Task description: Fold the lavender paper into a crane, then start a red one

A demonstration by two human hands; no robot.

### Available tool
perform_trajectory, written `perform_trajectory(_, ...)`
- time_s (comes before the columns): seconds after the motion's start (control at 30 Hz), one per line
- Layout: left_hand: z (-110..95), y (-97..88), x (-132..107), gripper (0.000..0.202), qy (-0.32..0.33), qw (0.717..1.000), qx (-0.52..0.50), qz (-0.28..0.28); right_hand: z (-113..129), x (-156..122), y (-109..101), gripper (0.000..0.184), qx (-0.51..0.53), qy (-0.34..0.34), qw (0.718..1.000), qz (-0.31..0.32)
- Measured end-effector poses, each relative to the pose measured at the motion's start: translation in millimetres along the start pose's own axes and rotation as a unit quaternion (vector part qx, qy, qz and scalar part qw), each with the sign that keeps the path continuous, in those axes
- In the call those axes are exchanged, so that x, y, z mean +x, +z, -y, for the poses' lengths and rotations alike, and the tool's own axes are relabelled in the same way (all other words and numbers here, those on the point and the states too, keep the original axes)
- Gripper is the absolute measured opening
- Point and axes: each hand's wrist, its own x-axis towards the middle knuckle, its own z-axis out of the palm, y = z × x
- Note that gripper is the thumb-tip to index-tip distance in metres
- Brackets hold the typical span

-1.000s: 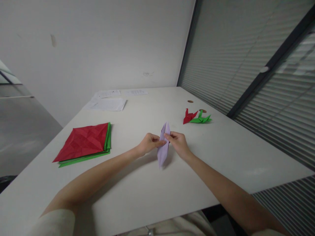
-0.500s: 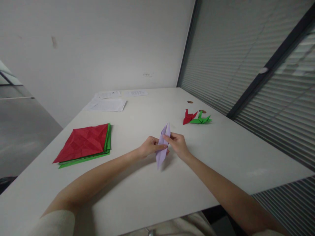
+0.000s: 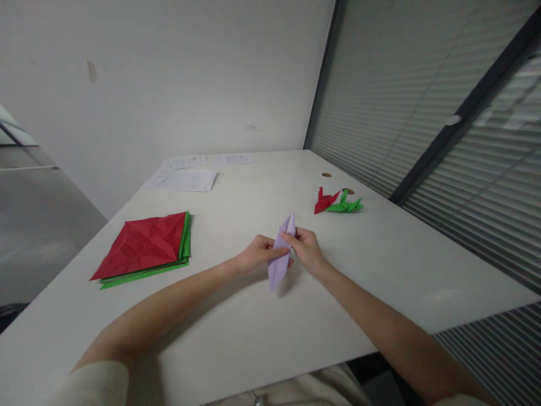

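A folded piece of lilac origami paper [image 3: 278,272], long and narrow with pointed ends, is held just above the table between both hands. My left hand [image 3: 258,253] grips its left side at mid-length, thumb lying across the front and fingertips showing behind. On the upper right side, my right hand [image 3: 307,248] pinches the paper with the thumb on its front face. Two slim points stand apart at the paper's top end. The creases under the thumbs are hidden.
Creased red paper [image 3: 147,242] lies on green sheets [image 3: 146,274] at the left. A red folded paper bird [image 3: 324,201] and a green one [image 3: 344,205] stand at the right on the white table [image 3: 236,349]. Printed papers [image 3: 183,179] lie at the back, near the wall.
The top of the lilac paper has tipped slightly to the right, and its two upper points now show apart. Both hands keep nearly the same grip.
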Motion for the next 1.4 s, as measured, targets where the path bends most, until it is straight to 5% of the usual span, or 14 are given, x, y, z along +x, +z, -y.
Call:
perform_trajectory(0.6,6.9,6.5,0.3,0.048,-0.057,0.996,-0.059,-0.018,-9.5,7.6,-2.1,0.034,0.059,-0.001,0.996,-0.063)
perform_trajectory(0.9,10.1,1.1,-1.2,0.057,-0.077,0.996,-0.024,0.031,-9.6,12.5,-3.9,0.034,0.082,0.002,0.993,-0.082)
perform_trajectory(1.2,4.9,-0.6,4.7,0.052,0.057,0.987,0.079,-0.126,-10.4,4.7,-0.4,0.034,0.029,0.008,0.999,-0.023)
perform_trajectory(1.4,7.9,-5.3,6.8,0.051,0.067,0.982,0.104,-0.141,-6.5,3.1,0.1,0.036,0.019,0.003,1.000,-0.002)
